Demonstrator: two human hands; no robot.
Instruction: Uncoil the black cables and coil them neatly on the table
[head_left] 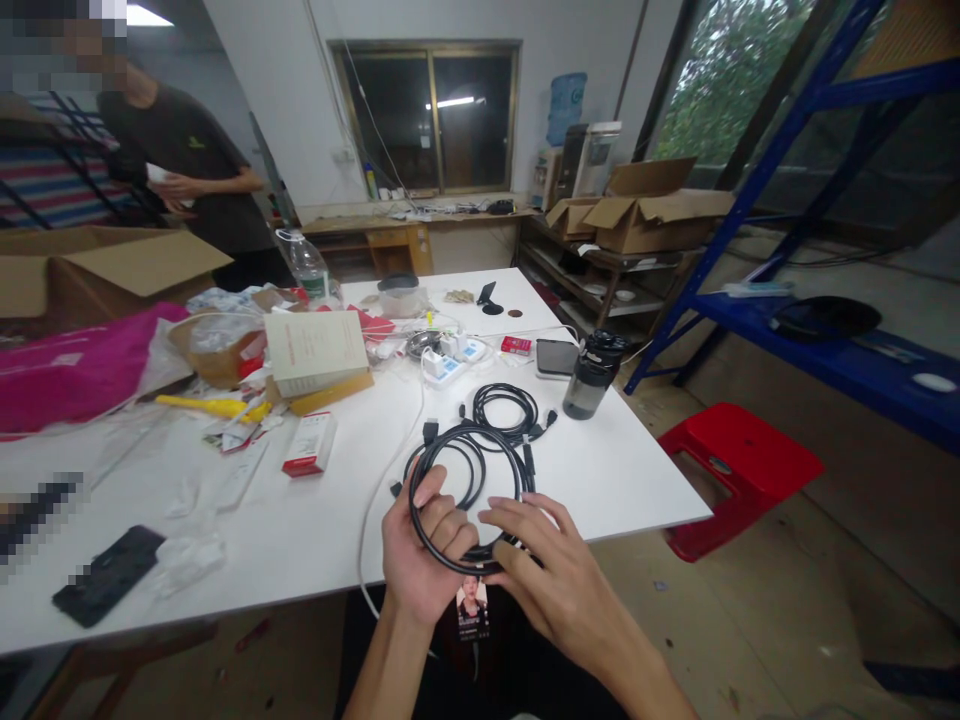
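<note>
A looped black cable (466, 431) is held up over the near edge of the white table. My left hand (427, 535) is wrapped round the left and lower part of the loop, fingers curled inward. On the loop's lower right, my right hand (551, 560) has its fingers bent around the cable, thumb underneath. Just beyond lie more coiled black cables (506, 402) with plugs at their ends. Below my hands, a lit phone screen (472, 608) shows a picture, partly covered by the hands.
A dark bottle (595, 375) stands at the table's right side, by a phone (557, 357). A power strip (450, 365), a red-and-white box (309, 444) and clutter cover the left and back. A red stool (739, 465) is at the right; a person (191, 170) stands far left.
</note>
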